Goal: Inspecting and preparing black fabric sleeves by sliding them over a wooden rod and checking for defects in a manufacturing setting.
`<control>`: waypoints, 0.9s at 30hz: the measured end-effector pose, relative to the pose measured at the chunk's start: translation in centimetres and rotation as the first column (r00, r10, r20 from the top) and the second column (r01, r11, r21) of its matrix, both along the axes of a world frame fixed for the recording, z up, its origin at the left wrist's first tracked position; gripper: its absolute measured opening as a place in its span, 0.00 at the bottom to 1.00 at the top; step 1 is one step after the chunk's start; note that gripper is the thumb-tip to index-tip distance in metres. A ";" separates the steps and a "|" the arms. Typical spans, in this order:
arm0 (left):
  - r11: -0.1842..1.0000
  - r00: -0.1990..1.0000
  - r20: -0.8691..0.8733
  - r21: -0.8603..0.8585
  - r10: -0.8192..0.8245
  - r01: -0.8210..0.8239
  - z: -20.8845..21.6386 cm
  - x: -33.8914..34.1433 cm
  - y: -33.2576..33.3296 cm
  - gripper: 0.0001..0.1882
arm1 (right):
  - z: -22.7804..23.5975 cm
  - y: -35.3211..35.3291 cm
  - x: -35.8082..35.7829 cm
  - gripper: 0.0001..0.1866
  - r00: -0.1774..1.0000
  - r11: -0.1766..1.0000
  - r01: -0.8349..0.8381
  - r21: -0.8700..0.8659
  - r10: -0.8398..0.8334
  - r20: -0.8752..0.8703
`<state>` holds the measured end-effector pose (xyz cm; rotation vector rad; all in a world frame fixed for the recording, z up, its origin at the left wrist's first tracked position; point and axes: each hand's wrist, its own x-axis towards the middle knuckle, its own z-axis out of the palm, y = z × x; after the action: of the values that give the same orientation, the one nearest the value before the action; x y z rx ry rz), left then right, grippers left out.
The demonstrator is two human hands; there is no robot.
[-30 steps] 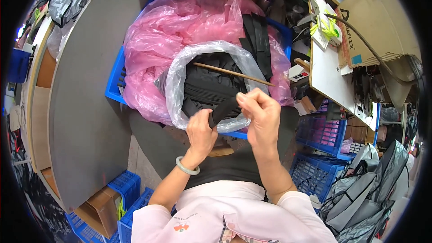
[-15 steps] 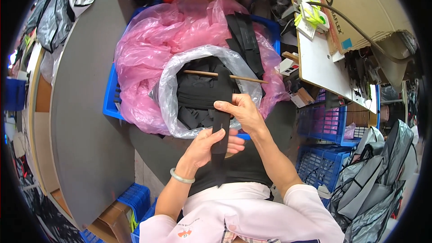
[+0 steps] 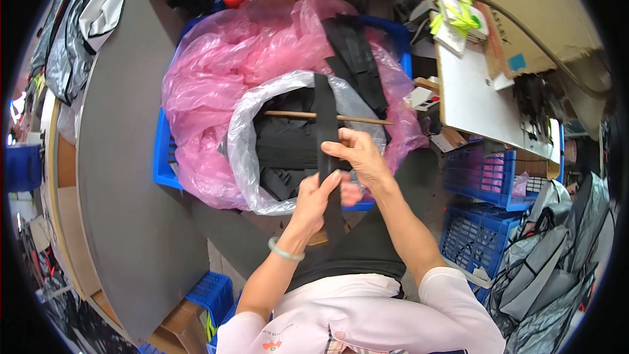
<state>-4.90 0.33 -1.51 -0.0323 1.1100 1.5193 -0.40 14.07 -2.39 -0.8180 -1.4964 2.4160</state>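
Pinching the black strap between thumb and fingers, left hand and right hand best hold it flat, untwisted, running twelve to six o'clock over the clear bag.

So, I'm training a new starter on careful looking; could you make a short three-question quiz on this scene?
1. True or false: in this view, the black strip crosses in front of the wooden stick.

2. Multiple choice: what colour is the bunched plastic beyond the translucent bag?
A. green
B. pink
C. yellow

3. Short answer: which hand holds the strip lower in the picture?

Key
1. True.
2. B.
3. The left hand; the right hand holds it higher up.
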 end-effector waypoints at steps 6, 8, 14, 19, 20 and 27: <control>0.999 0.989 -0.144 0.001 -0.038 0.038 -3.7 0.2 2.4 0.20 | -1.7 12.2 -4.4 0.05 1.000 0.917 -0.021 0.399 0.010 0.029; 0.995 0.995 -0.085 -0.074 0.057 -0.064 -5.5 -0.4 0.7 0.21 | -1.3 16.5 -7.3 0.05 0.997 0.928 0.066 0.367 -0.079 0.020; 0.710 0.805 -0.292 -0.381 0.516 -0.593 -10.0 -4.8 -8.4 0.17 | -2.0 11.2 -9.2 0.12 0.994 0.444 0.101 0.891 -0.091 -0.067; 0.747 0.847 -0.223 -0.401 0.482 -0.530 -9.6 -5.9 -10.2 0.16 | -7.9 -7.2 -6.1 0.13 0.829 0.508 -0.545 0.667 0.206 0.521; 0.748 0.847 -0.221 -0.399 0.483 -0.530 -9.4 -6.0 -10.0 0.16 | -9.2 -9.1 -5.6 0.14 0.802 0.510 -0.574 0.641 0.191 0.566; 0.719 0.838 -0.306 -0.431 0.451 -0.545 -5.4 -4.5 -8.9 0.15 | -8.1 -8.7 -1.6 0.06 0.947 0.951 -0.210 -0.225 0.255 0.194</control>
<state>-9.36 -8.53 -6.94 -0.6193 1.7303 1.6771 -2.04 5.40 -10.45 -1.0342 -1.5178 2.7676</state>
